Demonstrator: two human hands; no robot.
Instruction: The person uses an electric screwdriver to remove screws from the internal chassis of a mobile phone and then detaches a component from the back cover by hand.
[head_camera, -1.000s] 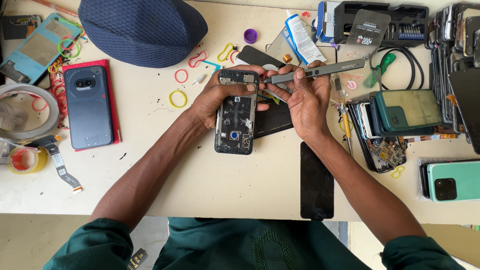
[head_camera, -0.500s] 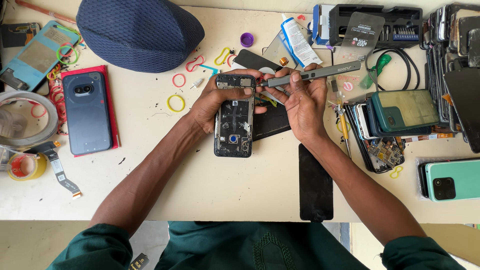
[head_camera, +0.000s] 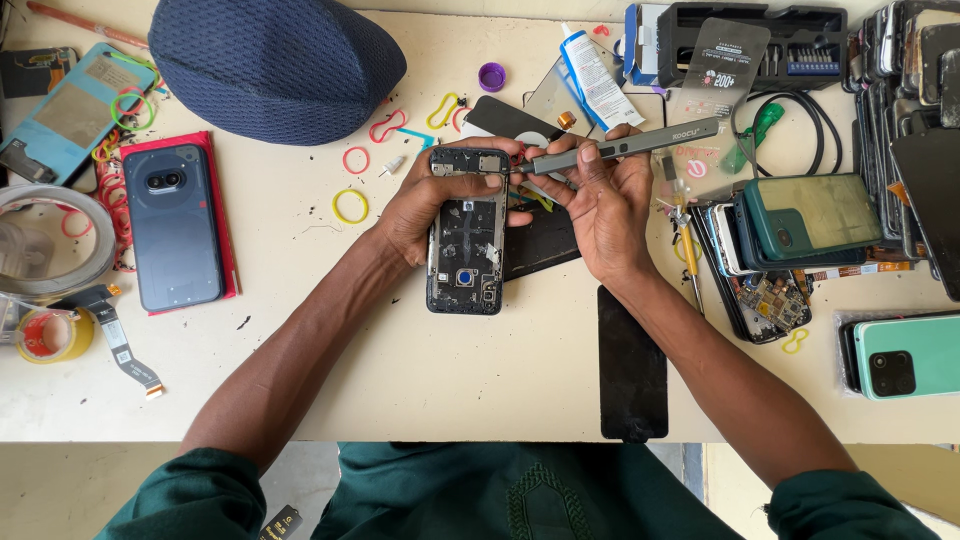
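The left hand (head_camera: 432, 205) grips the opened black phone with its back cover off (head_camera: 466, 232), flat on the cream counter (head_camera: 400, 370). The right hand (head_camera: 607, 205) pinches a slim grey metal screwdriver (head_camera: 625, 147), its tip seemingly at the phone's top edge, between both hands.
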